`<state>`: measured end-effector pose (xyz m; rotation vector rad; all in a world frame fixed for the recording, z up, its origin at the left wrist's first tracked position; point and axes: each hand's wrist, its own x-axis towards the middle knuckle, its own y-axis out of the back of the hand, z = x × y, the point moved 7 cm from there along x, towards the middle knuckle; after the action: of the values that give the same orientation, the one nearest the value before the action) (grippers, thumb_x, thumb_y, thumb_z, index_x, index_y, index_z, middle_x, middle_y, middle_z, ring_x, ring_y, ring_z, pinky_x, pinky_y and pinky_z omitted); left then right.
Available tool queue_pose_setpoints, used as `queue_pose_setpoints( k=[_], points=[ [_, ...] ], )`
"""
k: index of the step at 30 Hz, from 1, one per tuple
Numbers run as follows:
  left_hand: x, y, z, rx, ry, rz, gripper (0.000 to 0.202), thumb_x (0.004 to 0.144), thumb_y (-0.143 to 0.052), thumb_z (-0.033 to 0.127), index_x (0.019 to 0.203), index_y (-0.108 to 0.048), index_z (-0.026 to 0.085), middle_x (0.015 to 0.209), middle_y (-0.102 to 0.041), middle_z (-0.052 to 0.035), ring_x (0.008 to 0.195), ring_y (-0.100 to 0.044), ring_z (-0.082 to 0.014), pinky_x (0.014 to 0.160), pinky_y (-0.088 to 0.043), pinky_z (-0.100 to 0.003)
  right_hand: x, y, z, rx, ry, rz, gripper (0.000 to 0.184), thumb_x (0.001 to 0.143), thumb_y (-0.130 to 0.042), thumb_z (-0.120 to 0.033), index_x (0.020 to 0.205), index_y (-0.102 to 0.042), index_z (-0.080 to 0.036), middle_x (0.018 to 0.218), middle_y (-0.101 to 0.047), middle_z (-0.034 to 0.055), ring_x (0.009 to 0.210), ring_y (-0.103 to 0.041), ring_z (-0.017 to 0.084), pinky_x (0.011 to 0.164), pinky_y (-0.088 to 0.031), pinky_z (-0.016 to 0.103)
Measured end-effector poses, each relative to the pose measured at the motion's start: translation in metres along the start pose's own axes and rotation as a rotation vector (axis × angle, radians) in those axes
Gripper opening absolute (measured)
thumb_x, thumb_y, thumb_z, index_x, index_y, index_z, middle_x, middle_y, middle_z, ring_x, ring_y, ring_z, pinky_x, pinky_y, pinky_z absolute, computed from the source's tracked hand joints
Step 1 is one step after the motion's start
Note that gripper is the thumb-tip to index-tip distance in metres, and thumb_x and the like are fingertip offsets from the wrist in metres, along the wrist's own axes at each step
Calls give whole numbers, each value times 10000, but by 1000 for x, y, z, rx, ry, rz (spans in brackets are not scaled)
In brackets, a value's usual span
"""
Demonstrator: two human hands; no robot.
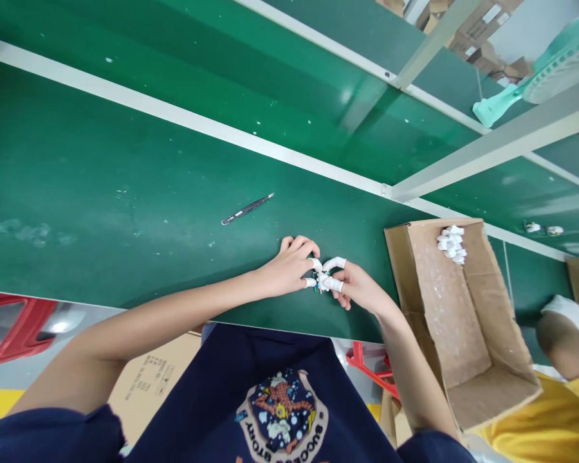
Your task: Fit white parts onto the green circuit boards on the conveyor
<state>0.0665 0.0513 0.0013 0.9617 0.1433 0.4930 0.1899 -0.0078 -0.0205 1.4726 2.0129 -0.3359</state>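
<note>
A small electronic part [323,281] is pinched between the white-cotted fingertips of the left hand [289,267] and right hand [359,287]. Tweezers [247,209] are left on the green bench mat [101,161], a cardboard box [444,308] nearby.

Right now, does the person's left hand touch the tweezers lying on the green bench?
Apart. The head view shows the left hand clearly separated from the tweezers, with bare green bench surface visible between them.
</note>
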Motion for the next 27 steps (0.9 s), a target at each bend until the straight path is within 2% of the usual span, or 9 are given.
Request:
queue_pose_setpoints(
  k=[3,8,11,23,27],
  points=[
    [0,0,0,-20,-1,8,81,806,-657,197,866,-632,150,1187,-529,-88,1168,-385,-276,892,-265,-443,3,1,-3,-6,-11,-6,284,814,-641,-388,947,-470,-204,550,-591,-70,355,-525,95,320,-402,165],
    [-1,2,0,-32,2,13,74,815,-644,196,869,-633,145,1166,-535,-88,1160,-392,-271,901,-267,-444,5,-2,-5,54,-51,-56,334,824,-632,-472,944,-487,-196,556,-635,-36,411,-602,128,395,-494,198],
    [-1,2,0,-42,12,14,50,812,-629,165,858,-636,147,1166,-532,-87,1170,-390,-271,914,-264,-448,6,0,-7,25,-41,0,325,827,-628,-480,917,-499,-196,503,-617,-40,363,-567,124,357,-464,186],
    [0,2,0,-73,44,24,99,815,-617,176,905,-647,148,1152,-545,-74,1164,-399,-262,917,-264,-444,6,-3,-12,-59,-17,63,317,826,-603,-486,900,-506,-194,466,-602,-41,319,-527,118,325,-423,179],
    [0,3,1,-75,36,31,106,818,-612,177,916,-647,153,1152,-546,-75,1162,-407,-258,922,-263,-447,3,3,-13,-238,-17,208,268,793,-645,-402,892,-505,-195,454,-577,-57,303,-499,102,309,-361,162]
  ],
)
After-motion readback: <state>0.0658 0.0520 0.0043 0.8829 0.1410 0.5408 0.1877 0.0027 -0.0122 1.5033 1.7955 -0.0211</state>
